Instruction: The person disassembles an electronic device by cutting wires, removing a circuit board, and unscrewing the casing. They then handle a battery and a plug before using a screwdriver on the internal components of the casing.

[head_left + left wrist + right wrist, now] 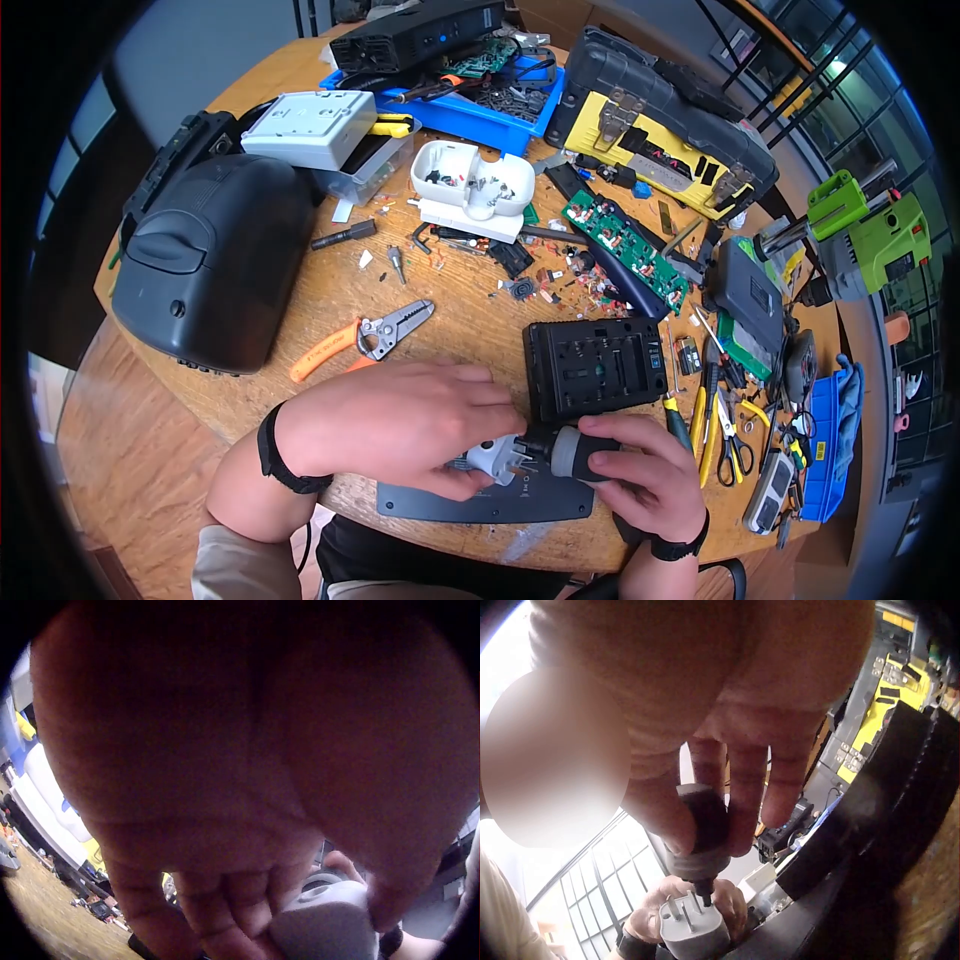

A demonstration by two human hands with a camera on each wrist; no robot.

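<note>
My left hand (415, 415) grips a light grey three-pin plug (694, 937), its metal pins facing my right hand. The plug's rounded body (326, 926) shows between thumb and fingers in the left wrist view. Between thumb and fingertips, my right hand (655, 480) holds a stubby black-and-grey screwdriver (705, 825). Its dark, narrow tip is right at the plug's pin face, beside the pins. Both hands are close together over a dark flat panel (430, 505) at the table's near edge. A black case with slots (545, 385) lies just beyond them.
Orange-handled wire strippers (330, 348) lie beyond my left forearm. A large black case (215, 265) stands at the left. Behind are a white tray (440, 160), a blue bin (440, 120) and a yellow-and-black toolbox (640, 150). Scissors (735, 450) and several tools crowd the right.
</note>
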